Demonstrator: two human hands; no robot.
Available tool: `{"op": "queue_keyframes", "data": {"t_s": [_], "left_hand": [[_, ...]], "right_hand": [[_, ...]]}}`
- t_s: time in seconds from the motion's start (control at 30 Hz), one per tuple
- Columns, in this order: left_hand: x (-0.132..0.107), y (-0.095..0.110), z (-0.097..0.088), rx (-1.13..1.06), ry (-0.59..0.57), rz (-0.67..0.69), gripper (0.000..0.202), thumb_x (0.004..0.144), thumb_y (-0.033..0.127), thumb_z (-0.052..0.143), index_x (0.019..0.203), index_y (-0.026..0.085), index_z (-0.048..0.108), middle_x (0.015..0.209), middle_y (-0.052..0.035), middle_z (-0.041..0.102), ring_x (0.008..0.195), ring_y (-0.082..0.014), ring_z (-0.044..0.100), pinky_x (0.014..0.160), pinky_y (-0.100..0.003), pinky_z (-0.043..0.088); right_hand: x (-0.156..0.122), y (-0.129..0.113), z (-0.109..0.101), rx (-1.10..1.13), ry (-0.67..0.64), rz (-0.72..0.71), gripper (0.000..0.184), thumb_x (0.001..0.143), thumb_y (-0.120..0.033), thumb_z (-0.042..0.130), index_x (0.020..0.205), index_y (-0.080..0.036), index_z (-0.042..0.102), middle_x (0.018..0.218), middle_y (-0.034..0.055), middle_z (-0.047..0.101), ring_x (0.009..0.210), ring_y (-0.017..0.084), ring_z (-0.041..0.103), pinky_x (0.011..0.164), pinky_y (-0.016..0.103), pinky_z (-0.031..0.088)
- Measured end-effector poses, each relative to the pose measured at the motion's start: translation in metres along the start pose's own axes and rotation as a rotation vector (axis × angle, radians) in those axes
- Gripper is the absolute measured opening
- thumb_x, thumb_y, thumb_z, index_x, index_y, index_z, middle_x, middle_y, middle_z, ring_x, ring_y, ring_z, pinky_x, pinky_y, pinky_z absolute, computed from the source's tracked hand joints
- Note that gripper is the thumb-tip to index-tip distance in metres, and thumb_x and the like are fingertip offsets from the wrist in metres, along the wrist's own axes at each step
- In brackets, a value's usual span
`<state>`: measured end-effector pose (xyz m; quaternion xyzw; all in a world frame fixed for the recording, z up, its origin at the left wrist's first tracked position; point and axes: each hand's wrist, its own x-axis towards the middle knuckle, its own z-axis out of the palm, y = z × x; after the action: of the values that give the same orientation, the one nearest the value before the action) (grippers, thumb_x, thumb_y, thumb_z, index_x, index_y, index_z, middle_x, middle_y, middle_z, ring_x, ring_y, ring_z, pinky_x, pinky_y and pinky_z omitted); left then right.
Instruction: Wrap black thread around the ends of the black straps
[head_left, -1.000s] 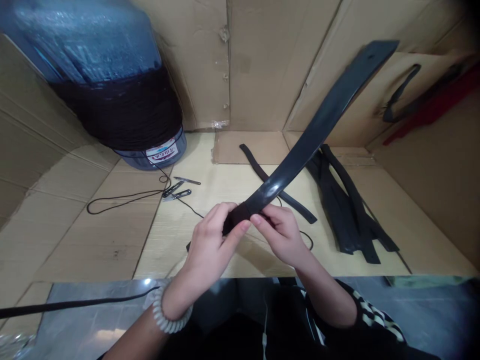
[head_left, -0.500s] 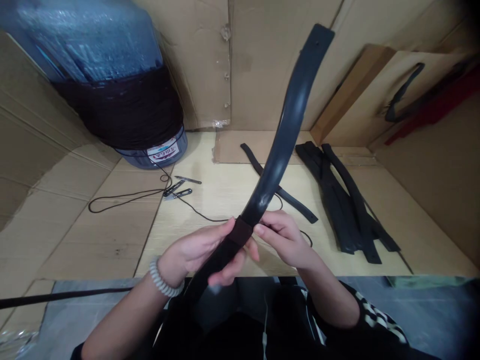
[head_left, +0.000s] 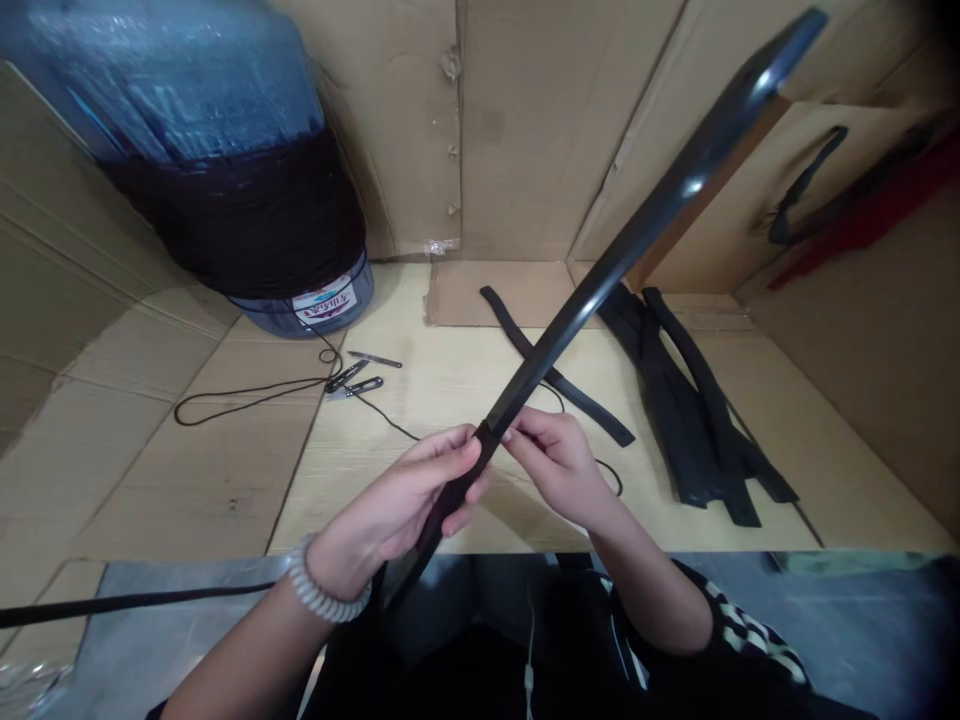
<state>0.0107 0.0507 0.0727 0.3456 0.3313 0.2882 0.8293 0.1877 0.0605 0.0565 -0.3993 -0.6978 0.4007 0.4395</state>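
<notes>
A long glossy black strap rises edge-on from my hands toward the upper right, and its lower end dips below them. My left hand is closed around the strap, just below a narrow dark brown wrapped band. My right hand pinches the strap at that band with its fingertips. The strap's lower tip runs toward my dark clothing. A coiled bracelet sits on my left wrist.
Several black straps lie in a heap to the right on a wood-grain board, with a single strap beside them. Small snips and thin black cord lie left. A blue water jug stands among cardboard walls.
The strap has turned edge-on and its upper end has swung right, away from its near-upright position. My left hand has slid lower and the band now shows only narrowly.
</notes>
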Motion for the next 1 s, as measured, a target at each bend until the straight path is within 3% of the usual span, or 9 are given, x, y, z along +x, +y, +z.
{"op": "queue_keyframes", "data": {"t_s": [0.13, 0.37, 0.5, 0.63, 0.83, 0.9, 1.0], "left_hand": [[0.002, -0.005, 0.006, 0.187, 0.114, 0.164, 0.032, 0.085, 0.042, 0.062, 0.081, 0.016, 0.044, 0.063, 0.0058, 0.050, 0.041, -0.0014, 0.042, 0.038, -0.014, 0.031], [0.003, -0.010, 0.013, 0.420, 0.243, 0.290, 0.032, 0.085, 0.044, 0.061, 0.085, 0.015, 0.049, 0.069, 0.0045, 0.050, 0.051, -0.0036, 0.046, 0.046, -0.017, 0.040], [0.002, -0.013, 0.017, 0.538, 0.336, 0.394, 0.030, 0.086, 0.044, 0.060, 0.083, 0.017, 0.047, 0.072, 0.0044, 0.048, 0.059, -0.0053, 0.047, 0.052, -0.018, 0.042], [0.000, -0.018, 0.017, 0.739, 0.447, 0.499, 0.025, 0.090, 0.041, 0.054, 0.085, 0.019, 0.045, 0.070, 0.0040, 0.049, 0.062, -0.0076, 0.049, 0.056, -0.022, 0.040], [0.003, -0.024, 0.014, 1.185, 0.678, 0.867, 0.017, 0.088, 0.032, 0.058, 0.092, 0.018, 0.048, 0.074, 0.0008, 0.060, 0.063, -0.0102, 0.057, 0.058, -0.023, 0.040], [0.003, -0.020, 0.012, 1.141, 0.636, 0.819, 0.020, 0.087, 0.035, 0.059, 0.090, 0.018, 0.048, 0.072, 0.0011, 0.059, 0.061, -0.0105, 0.056, 0.057, -0.023, 0.040], [0.002, -0.007, 0.007, 0.760, 0.309, 0.483, 0.029, 0.091, 0.047, 0.049, 0.087, 0.019, 0.045, 0.075, 0.0008, 0.060, 0.065, -0.0104, 0.058, 0.064, -0.024, 0.044]], "right_hand": [[-0.003, 0.002, 0.003, -0.062, 0.077, -0.008, 0.029, 0.092, -0.026, 0.048, 0.069, -0.013, 0.058, 0.057, -0.0003, 0.053, 0.049, 0.007, 0.042, 0.047, 0.021, 0.032], [-0.006, 0.005, 0.000, 0.037, 0.025, -0.106, 0.035, 0.093, -0.042, 0.047, 0.075, -0.015, 0.061, 0.053, -0.0009, 0.046, 0.050, 0.010, 0.042, 0.051, 0.024, 0.038], [-0.007, 0.004, -0.001, 0.012, 0.063, -0.111, 0.035, 0.092, -0.035, 0.053, 0.063, -0.015, 0.056, 0.050, -0.0021, 0.042, 0.048, 0.008, 0.040, 0.049, 0.022, 0.036], [-0.006, -0.001, 0.002, -0.030, 0.173, -0.121, 0.030, 0.088, -0.031, 0.059, 0.064, -0.014, 0.057, 0.048, -0.0036, 0.039, 0.046, 0.006, 0.034, 0.044, 0.020, 0.029], [-0.008, -0.004, 0.007, -0.015, 0.291, -0.146, 0.021, 0.085, -0.023, 0.063, 0.067, -0.014, 0.059, 0.049, -0.0051, 0.043, 0.044, 0.003, 0.032, 0.041, 0.016, 0.025], [-0.009, -0.004, 0.006, -0.029, 0.293, -0.181, 0.020, 0.085, -0.020, 0.063, 0.066, -0.014, 0.059, 0.049, -0.0054, 0.043, 0.045, 0.003, 0.034, 0.042, 0.015, 0.026], [-0.011, -0.004, 0.004, -0.011, 0.256, -0.215, 0.019, 0.086, -0.015, 0.061, 0.068, -0.015, 0.059, 0.050, -0.0058, 0.046, 0.044, 0.002, 0.035, 0.041, 0.015, 0.026]]}}
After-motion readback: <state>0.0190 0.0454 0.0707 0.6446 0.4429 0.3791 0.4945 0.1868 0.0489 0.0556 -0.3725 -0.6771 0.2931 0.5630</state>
